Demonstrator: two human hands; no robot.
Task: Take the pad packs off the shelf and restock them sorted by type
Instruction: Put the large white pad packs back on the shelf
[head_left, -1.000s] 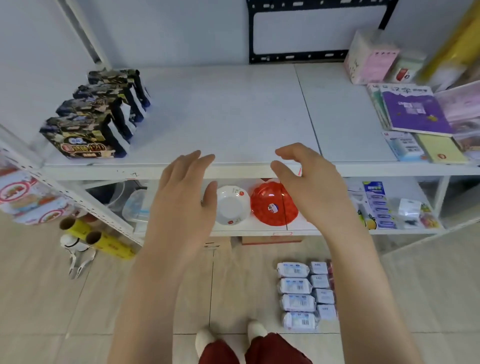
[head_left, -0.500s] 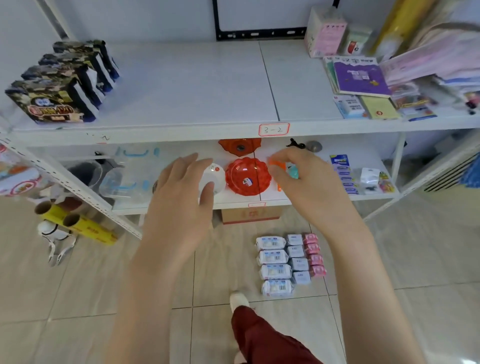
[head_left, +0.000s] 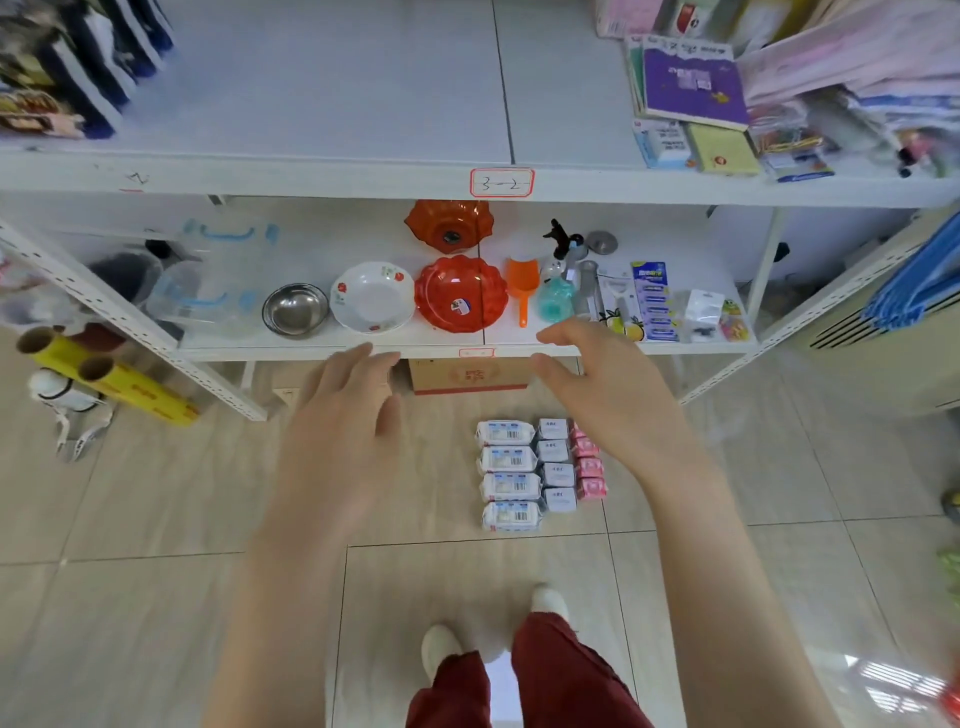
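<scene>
Pad packs lie on the tiled floor in three neat columns: large white packs (head_left: 506, 475) on the left, smaller white packs (head_left: 555, 464) in the middle, pink packs (head_left: 589, 470) on the right. My left hand (head_left: 345, 431) hovers to the left of them, fingers spread, holding nothing. My right hand (head_left: 608, 392) hangs above and just right of the pink column, fingers apart and empty. The white top shelf (head_left: 322, 93) above has a wide bare stretch in its middle.
Dark packets (head_left: 62, 67) sit at the top shelf's left, books and stationery (head_left: 693, 88) at its right. The lower shelf holds bowls, a red dish (head_left: 461, 300) and small wares. A cardboard box (head_left: 470, 375) stands under it. Yellow rolls (head_left: 104, 382) hang at left. My feet (head_left: 441, 649) are near.
My view has tipped down from the top shelf toward the floor. Both hands have dropped from shelf height to just above the pad packs, still empty.
</scene>
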